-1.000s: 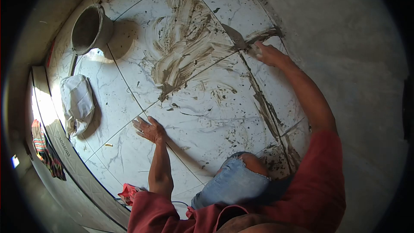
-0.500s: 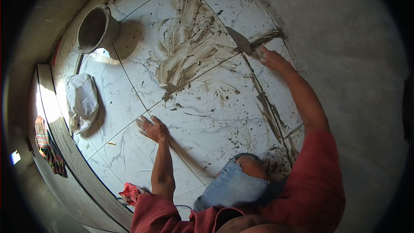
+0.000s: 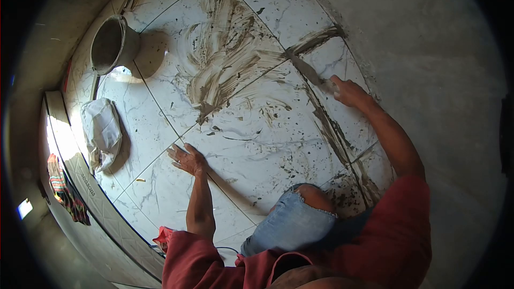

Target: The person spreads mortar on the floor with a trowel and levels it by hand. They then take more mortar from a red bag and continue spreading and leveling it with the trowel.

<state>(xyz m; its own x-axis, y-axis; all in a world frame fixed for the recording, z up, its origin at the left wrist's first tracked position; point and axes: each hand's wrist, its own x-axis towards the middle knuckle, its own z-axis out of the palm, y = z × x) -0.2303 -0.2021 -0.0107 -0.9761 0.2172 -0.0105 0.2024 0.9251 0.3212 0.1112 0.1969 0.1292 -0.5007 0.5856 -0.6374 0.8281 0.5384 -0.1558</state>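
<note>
My left hand [image 3: 187, 159] lies flat on the white marbled tiles [image 3: 160, 174] with its fingers spread, close to where joint lines meet. Farther right, my right hand [image 3: 348, 92] is closed round the handle end of a trowel [image 3: 306, 68]. The grey blade rests over a tile joint and points up and left. Brown-grey smears of grout [image 3: 227, 64] cover the tiles left of the trowel, and a dark line of it [image 3: 327, 123] runs along the joint below the blade.
A bucket [image 3: 110, 45] stands tilted in view at the upper left. Below it lies a whitish bag [image 3: 101, 131]. A long panel [image 3: 88, 182] with a striped cloth [image 3: 64, 190] borders the left side. My knee [image 3: 313, 198] is at the bottom; bare concrete [image 3: 439, 75] spans the right.
My right hand has moved a little down and to the right with the trowel, whose blade now looks narrower. My left hand has stayed on the tile. The view has shifted slightly.
</note>
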